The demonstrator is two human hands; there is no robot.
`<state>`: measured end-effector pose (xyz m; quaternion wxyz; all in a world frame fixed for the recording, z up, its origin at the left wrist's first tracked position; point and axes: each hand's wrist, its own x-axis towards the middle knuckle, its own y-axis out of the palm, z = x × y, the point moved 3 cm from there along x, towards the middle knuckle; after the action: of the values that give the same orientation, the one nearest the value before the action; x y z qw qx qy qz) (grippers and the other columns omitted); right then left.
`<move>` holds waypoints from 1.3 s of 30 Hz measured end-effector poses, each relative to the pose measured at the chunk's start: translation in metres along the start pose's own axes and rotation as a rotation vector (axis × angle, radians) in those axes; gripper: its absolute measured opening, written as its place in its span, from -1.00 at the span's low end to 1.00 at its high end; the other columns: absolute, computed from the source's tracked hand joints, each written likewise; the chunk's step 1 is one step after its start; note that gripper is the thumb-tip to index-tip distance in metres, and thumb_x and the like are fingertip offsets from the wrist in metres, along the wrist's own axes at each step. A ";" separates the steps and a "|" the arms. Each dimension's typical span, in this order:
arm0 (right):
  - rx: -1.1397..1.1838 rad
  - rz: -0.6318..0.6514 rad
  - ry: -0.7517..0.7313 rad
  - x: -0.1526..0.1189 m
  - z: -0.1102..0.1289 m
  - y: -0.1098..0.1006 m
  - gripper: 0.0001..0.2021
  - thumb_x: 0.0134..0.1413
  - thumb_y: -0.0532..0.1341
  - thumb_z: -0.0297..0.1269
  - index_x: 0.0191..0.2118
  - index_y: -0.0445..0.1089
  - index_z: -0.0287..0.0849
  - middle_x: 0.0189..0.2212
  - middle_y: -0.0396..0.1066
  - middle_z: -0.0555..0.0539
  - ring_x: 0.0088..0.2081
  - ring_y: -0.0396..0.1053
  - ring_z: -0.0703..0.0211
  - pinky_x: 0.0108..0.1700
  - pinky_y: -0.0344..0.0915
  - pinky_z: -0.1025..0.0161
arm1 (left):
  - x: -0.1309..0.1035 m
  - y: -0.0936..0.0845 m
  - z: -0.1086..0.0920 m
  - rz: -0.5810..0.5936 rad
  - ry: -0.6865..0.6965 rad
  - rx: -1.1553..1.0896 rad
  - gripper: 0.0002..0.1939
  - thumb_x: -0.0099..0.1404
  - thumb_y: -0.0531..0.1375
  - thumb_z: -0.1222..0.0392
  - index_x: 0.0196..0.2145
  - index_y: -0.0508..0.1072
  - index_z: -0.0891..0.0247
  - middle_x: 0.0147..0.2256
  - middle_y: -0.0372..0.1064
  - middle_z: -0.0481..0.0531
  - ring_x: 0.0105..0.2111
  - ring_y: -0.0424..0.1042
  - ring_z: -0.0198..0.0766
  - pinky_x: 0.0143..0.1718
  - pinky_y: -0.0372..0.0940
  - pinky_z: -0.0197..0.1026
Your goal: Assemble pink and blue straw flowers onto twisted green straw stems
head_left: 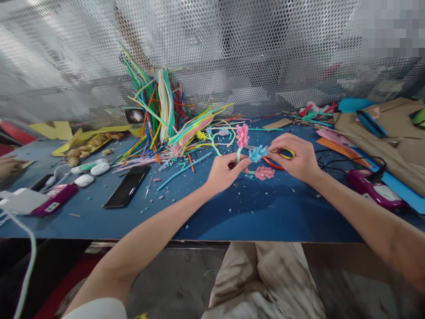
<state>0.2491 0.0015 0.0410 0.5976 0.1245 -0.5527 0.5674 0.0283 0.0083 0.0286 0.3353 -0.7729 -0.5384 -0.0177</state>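
My left hand (229, 171) is closed around the green stems of several pipe-cleaner flowers. A pink flower (242, 135) stands up above its fingers, and a darker pink one (264, 173) points right below them. Between my hands lies a fuzzy light-blue flower (258, 153). The thumb and fingers of my right hand (294, 155) pinch together at the blue flower's right tip. Scissors with red and yellow handles (274, 164) show behind and below that hand, partly hidden by it. Left of my left hand, a pale green stem (214, 144) reaches up toward small yellow and blue flowers.
Many coloured pipe cleaners (162, 110) pile up at the back left. A black phone (128, 187), a purple power strip (55, 199) and white chargers lie left. Right are another purple power strip (378, 188), cables and brown paper (361, 128). Another person's hand (11, 167) shows far left.
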 end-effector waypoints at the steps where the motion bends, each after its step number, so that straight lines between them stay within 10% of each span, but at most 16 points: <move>1: 0.003 0.000 -0.004 0.000 0.001 0.000 -0.94 0.16 0.32 -0.23 -0.23 0.49 -0.01 -0.27 0.53 -0.09 -0.27 0.49 0.04 -0.22 0.46 0.04 | 0.000 0.000 0.000 -0.002 0.001 0.002 -0.59 0.39 0.15 -0.10 -0.36 0.53 0.32 -0.51 0.45 -0.04 -0.61 0.11 -0.44 -0.56 0.00 -0.32; 24: 0.004 0.084 -0.065 0.002 -0.001 -0.003 -0.92 0.23 0.29 -0.21 -0.29 0.54 0.03 -0.33 0.56 -0.03 -0.26 0.48 0.06 -0.16 0.42 0.05 | 0.002 -0.001 0.001 -0.008 -0.017 -0.102 -0.64 0.37 0.19 -0.08 -0.32 0.51 0.31 -0.48 0.47 -0.02 -0.60 0.11 -0.45 -0.55 0.02 -0.31; 39: -0.420 -0.122 -0.281 -0.005 0.007 -0.004 -0.95 0.15 0.37 -0.20 -0.25 0.57 0.12 -0.32 0.55 0.05 -0.29 0.39 0.12 -0.13 0.19 0.02 | 0.000 0.007 0.001 -0.013 -0.064 -0.124 -0.63 0.39 0.17 -0.08 -0.32 0.51 0.31 -0.48 0.45 -0.04 -0.60 0.06 -0.45 -0.57 -0.01 -0.32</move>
<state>0.2503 -0.0076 0.0418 0.5609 0.1085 -0.7274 0.3801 0.0335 0.0073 0.0248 0.2692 -0.7887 -0.5519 -0.0284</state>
